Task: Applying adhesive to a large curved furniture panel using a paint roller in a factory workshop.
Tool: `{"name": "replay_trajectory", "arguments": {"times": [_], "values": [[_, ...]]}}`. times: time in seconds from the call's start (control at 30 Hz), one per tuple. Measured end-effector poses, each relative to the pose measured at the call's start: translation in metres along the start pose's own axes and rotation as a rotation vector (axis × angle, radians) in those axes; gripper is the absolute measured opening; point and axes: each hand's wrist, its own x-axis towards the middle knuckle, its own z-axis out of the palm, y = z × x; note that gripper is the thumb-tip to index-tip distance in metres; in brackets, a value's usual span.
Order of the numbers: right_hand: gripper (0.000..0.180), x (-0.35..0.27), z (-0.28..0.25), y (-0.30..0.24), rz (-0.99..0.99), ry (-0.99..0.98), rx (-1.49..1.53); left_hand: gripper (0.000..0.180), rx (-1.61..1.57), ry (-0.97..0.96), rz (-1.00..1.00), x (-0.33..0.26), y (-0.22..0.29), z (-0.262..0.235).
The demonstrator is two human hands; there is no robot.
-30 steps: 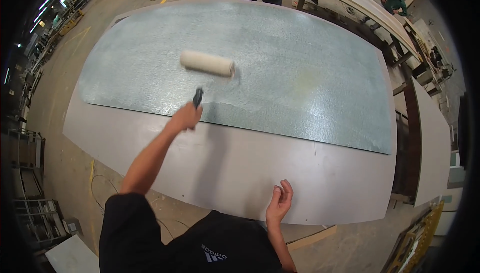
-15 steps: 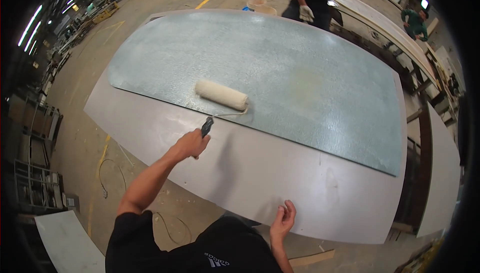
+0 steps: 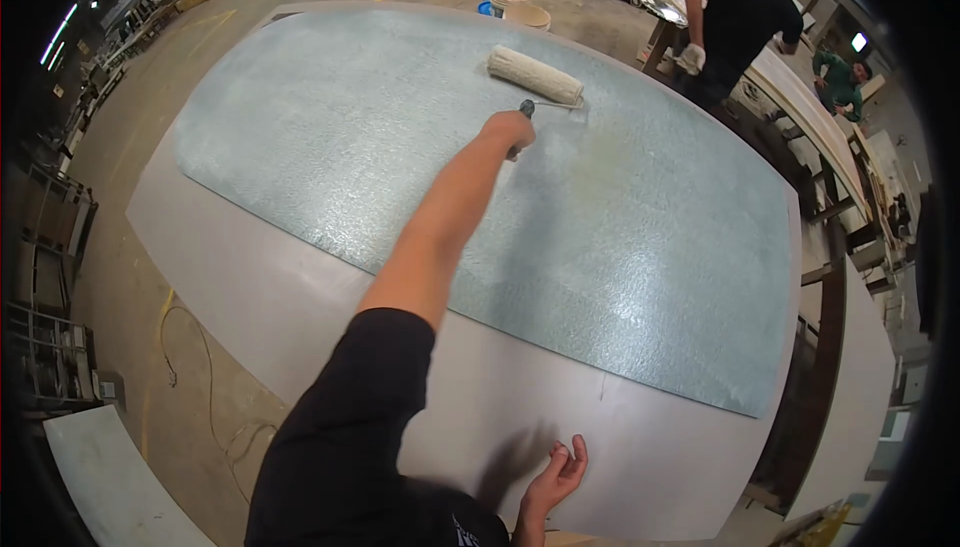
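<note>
My left hand (image 3: 510,133) is wrapped round the dark handle of a paint roller, with the arm stretched far out over the panel. The roller's pale fluffy sleeve (image 3: 536,77) lies on the far part of a large grey-green panel (image 3: 400,177) whose surface looks wet and glossy. My right hand (image 3: 558,477) hovers at the near edge, fingers loosely curled and apart, holding nothing. Beneath the panel is a larger pale grey board (image 3: 250,267), which sticks out on the near side.
Buckets (image 3: 526,16) stand on the floor beyond the far edge. A person in black (image 3: 745,22) is close to the far right corner; another in green (image 3: 838,85) is farther off. A cable (image 3: 205,347) lies on the floor at left, and a white board (image 3: 850,377) stands at right.
My left hand has pushed the roller away and to the right, toward the panel's far edge. My right hand stays low near the front. The person in black has moved right.
</note>
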Motion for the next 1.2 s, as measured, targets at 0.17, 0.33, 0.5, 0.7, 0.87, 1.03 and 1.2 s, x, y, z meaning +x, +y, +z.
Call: {"name": "replay_trajectory", "arguments": {"times": [0.17,0.33,0.5,0.7,0.87,1.03,1.2], "values": [[0.036,0.003,-0.009,-0.003,-0.067,-0.077,0.003,0.027,0.006,0.062,0.035,-0.004,-0.004,0.019],[0.036,0.006,-0.036,-0.002,-0.071,-0.078,0.028,0.038,0.082,-0.01,0.027,-0.128,-0.046,0.024],[0.035,0.003,-0.063,0.003,-0.089,-0.193,0.084,0.049,0.152,0.03,0.01,-0.277,-0.13,0.061],[0.031,0.001,-0.129,0.024,-0.09,-0.284,0.083,0.05,0.154,-0.039,-0.129,-0.446,-0.152,0.088],[0.029,0.014,-0.163,0.041,-0.06,-0.288,0.042,0.048,0.194,-0.082,-0.199,-0.482,-0.137,0.092],[0.029,0.044,-0.146,0.021,-0.105,-0.223,0.05,0.047,0.22,-0.129,-0.13,-0.396,-0.1,0.074],[0.029,0.077,-0.125,0.007,-0.119,-0.09,0.053,0.05,0.257,-0.173,0.024,-0.237,-0.043,0.056]]}}
